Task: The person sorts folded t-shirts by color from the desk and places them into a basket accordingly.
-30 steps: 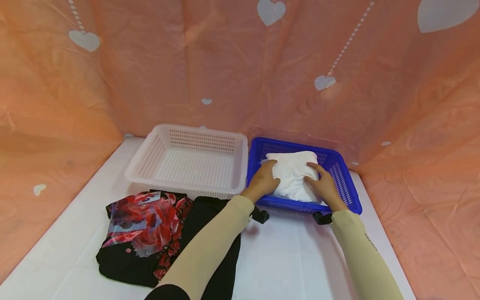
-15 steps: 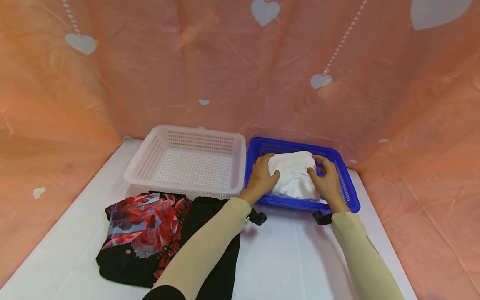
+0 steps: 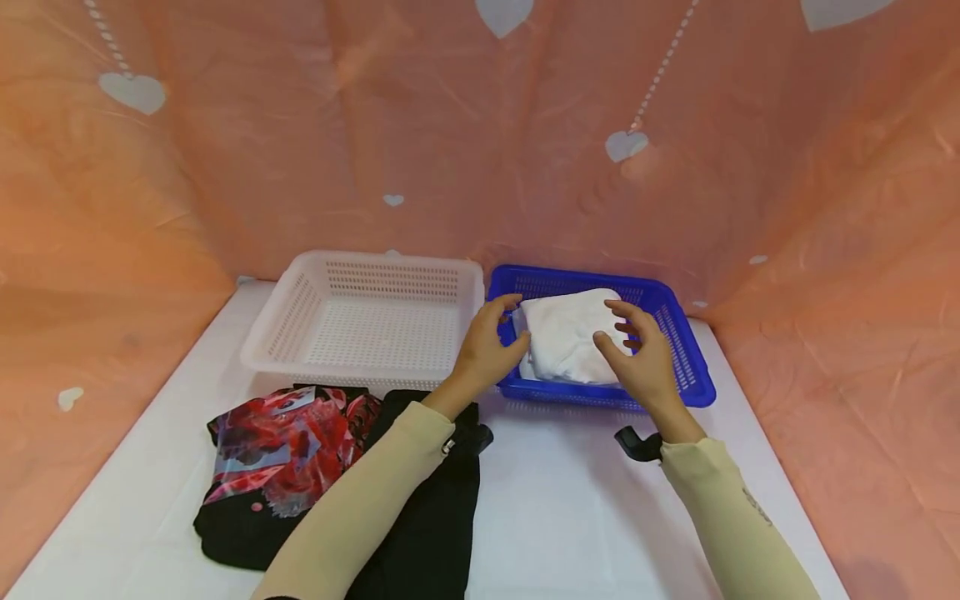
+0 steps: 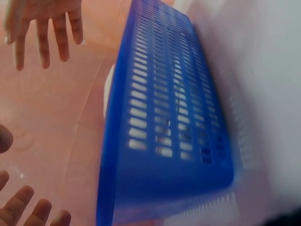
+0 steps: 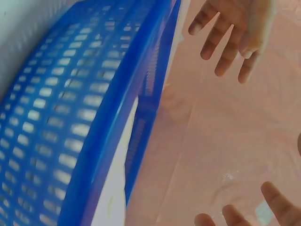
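A folded white cloth garment (image 3: 573, 337) lies in the blue plastic basket (image 3: 678, 354) at the right. Over the basket's left end, my left hand (image 3: 483, 346) hovers with fingers spread and nothing between them. My right hand (image 3: 647, 362) hangs at the garment's right side, fingers loosely bent, holding nothing. In the left wrist view the blue basket's slotted wall (image 4: 155, 94) fills the middle, with fingers (image 4: 19, 202) of the left hand at lower left. The right wrist view shows both hands apart, beyond the rim of the basket.
An empty white plastic basket (image 3: 390, 337) stands left of the blue one. In front of it lie a folded black garment with a red floral print (image 3: 285, 450) and a plain black garment (image 3: 431, 517). An orange sheet with hearts (image 3: 420, 125) encloses the white table (image 3: 555, 517).
Both hands have let go of the white garment and drawn up off it. The left hand has moved leftward and nearer; the garment stays in the blue basket. The head view has shifted slightly.
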`<state>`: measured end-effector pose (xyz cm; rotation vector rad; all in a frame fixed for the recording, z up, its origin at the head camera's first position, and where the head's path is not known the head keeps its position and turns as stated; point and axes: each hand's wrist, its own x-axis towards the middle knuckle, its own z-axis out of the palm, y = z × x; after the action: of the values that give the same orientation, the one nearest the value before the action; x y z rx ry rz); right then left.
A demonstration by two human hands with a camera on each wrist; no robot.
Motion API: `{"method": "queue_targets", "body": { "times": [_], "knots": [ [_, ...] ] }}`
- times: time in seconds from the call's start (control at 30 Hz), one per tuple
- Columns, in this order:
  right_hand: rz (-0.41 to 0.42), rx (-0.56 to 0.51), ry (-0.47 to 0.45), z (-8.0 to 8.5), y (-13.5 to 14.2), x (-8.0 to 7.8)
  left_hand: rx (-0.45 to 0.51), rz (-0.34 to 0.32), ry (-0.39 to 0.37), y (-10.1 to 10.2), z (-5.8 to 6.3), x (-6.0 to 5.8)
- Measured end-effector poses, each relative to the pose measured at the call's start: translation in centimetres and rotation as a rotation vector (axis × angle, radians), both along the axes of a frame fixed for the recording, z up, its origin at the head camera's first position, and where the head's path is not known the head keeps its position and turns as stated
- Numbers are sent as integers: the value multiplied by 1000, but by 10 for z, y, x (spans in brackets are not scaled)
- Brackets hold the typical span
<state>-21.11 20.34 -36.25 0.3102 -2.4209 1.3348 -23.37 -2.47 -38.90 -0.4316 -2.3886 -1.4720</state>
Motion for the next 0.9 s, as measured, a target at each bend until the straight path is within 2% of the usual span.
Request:
{"method": "queue_targets", "body": {
  "times": [0.23,0.53,0.6,0.67,0.8,0.9],
  "knots": [
    [36,-4,16,0,-14,17,14,-3,24,-36,6,19],
    [129,-43,-14,-12,-31,37,-23,-12,83,-76,6,53],
    [146,-47,-37,-6,-38,46,-30,4,96,-85,3,61],
    [160,-51,-48,-8,-41,50,-37,24,103,-95,0,69],
    [197,-53,-67,-21,-44,57,-66,89,119,-115,-9,88],
    [224,-55,-73,-34,-46,61,-109,137,94,-128,-16,101]
  ]
}}
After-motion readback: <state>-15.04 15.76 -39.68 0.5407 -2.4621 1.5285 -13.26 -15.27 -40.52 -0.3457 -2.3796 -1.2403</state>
